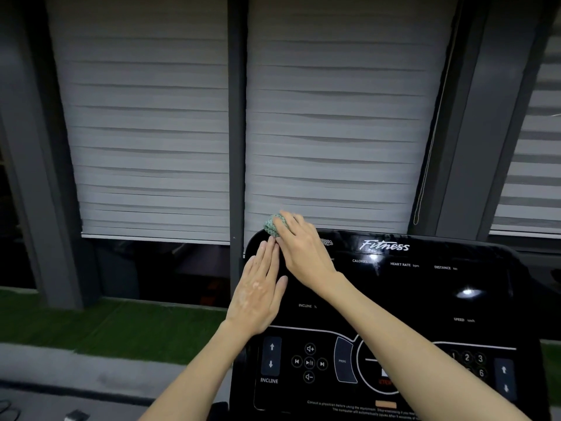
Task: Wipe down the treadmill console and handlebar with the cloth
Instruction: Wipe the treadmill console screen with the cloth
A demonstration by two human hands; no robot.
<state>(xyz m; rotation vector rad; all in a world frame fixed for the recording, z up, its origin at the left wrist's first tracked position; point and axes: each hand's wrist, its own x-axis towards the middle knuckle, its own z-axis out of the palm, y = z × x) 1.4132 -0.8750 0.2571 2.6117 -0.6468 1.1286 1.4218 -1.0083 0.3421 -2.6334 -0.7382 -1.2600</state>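
1. The cloth (272, 226), bunched and green, sits at the console's (394, 299) top-left corner, gripped by the right hand (299, 247).
2. The left hand (258, 294) lies flat, fingers straight, just beside it.
3. The console's long axis runs rightward from there.
4. Readable: "Fitness", CALORIES, HEART RATE, DISTANCE, INCLINE, SPEED, PROG.

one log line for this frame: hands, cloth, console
step: console wipe | right hand: holds bunched cloth on console's top-left corner | left hand: flat on console's left side, fingers straight
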